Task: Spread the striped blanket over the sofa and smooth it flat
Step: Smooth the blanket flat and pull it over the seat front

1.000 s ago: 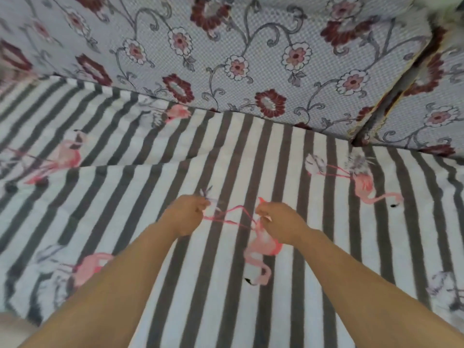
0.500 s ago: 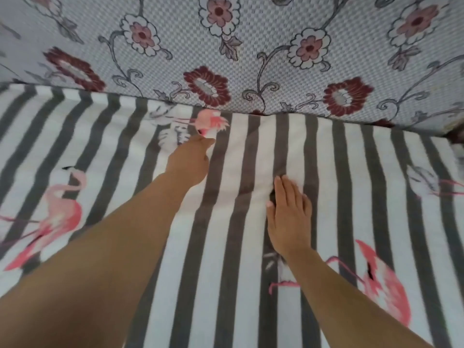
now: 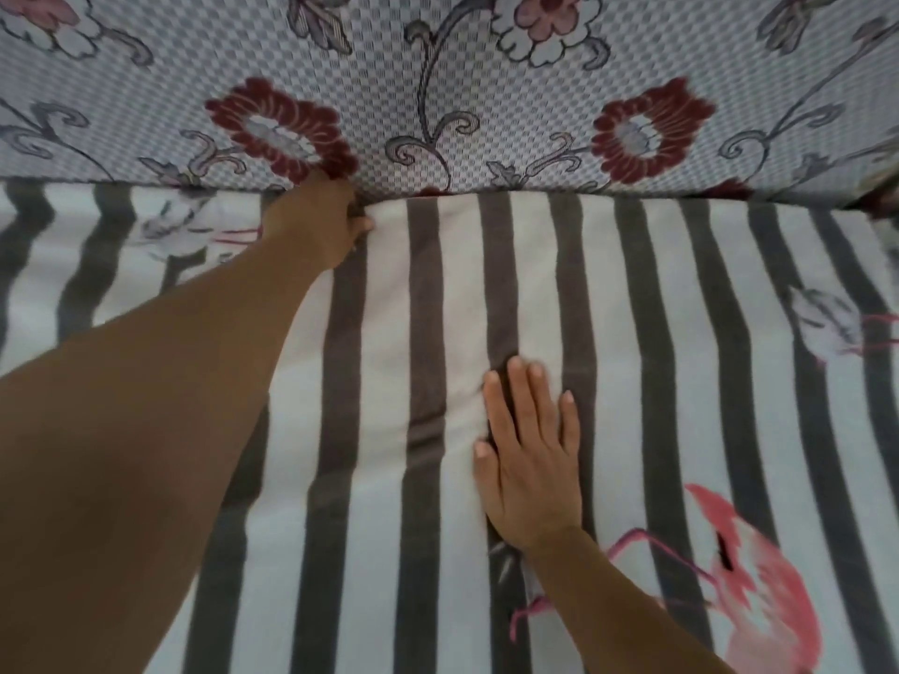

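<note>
The striped blanket (image 3: 632, 333) lies spread over the sofa seat, under both your hands. Your right hand (image 3: 530, 459) rests flat on it, fingers straight, holding nothing. Your left hand (image 3: 331, 221) pushes its edge in below the flowery sofa back (image 3: 486, 90); its fingers are hidden, so I cannot tell their grip. Push too hard and the cloth may bunch beside your fingers.

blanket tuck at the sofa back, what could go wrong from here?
1. The left hand pushes the striped blanket into the crease under the floral backrest; pushing deeper may drag stripes askew.
2. A fold sits beside the flat right hand; pressing there could set it rather than smooth it.
</note>
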Demonstrator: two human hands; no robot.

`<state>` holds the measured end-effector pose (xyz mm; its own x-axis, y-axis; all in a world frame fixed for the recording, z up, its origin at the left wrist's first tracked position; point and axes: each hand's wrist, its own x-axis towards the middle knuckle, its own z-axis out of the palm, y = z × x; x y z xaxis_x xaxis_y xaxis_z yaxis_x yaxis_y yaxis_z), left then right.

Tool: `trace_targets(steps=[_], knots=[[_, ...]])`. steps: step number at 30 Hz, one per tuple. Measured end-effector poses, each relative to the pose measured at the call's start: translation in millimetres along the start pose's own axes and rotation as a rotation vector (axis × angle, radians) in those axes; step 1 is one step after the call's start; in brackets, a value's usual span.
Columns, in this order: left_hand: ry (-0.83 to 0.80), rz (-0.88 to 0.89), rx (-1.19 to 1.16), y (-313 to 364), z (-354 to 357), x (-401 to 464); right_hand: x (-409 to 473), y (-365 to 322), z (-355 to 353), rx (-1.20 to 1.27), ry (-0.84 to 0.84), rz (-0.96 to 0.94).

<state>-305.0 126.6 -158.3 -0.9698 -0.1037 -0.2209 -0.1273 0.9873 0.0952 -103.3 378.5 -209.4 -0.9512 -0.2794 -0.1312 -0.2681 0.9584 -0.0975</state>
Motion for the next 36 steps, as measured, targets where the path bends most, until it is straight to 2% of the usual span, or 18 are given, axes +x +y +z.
trace_targets(steps=[3,8,10,11,13,14,17,22,27,31,36], knots=[[0.137,-0.017,0.025,-2,-10,5,0,1,-1,0.017,0.024,0.0],[0.327,-0.145,-0.138,4,-2,-4,1,1,1,0.073,0.072,-0.001],[0.37,-0.092,-0.187,10,9,-23,1,1,0,0.075,0.088,-0.002],[0.351,-0.006,-0.148,12,18,-34,0,1,0,0.079,0.095,-0.004],[0.214,0.161,0.017,6,34,-50,-1,0,0,0.083,0.102,-0.01],[0.133,0.18,0.068,-2,39,-50,-1,0,0,0.077,0.105,-0.011],[0.032,0.131,0.093,-19,45,-37,-2,0,1,0.054,0.098,-0.003],[-0.064,0.062,0.074,-11,38,-39,-2,0,-1,0.029,0.08,0.007],[-0.014,0.021,0.061,-26,51,-107,1,0,-4,0.002,0.031,0.02],[-0.174,0.037,0.027,-41,45,-147,2,0,-12,-0.027,-0.049,0.039],[-0.267,0.0,0.033,-70,21,-195,0,-36,-41,0.037,-0.086,0.061]])
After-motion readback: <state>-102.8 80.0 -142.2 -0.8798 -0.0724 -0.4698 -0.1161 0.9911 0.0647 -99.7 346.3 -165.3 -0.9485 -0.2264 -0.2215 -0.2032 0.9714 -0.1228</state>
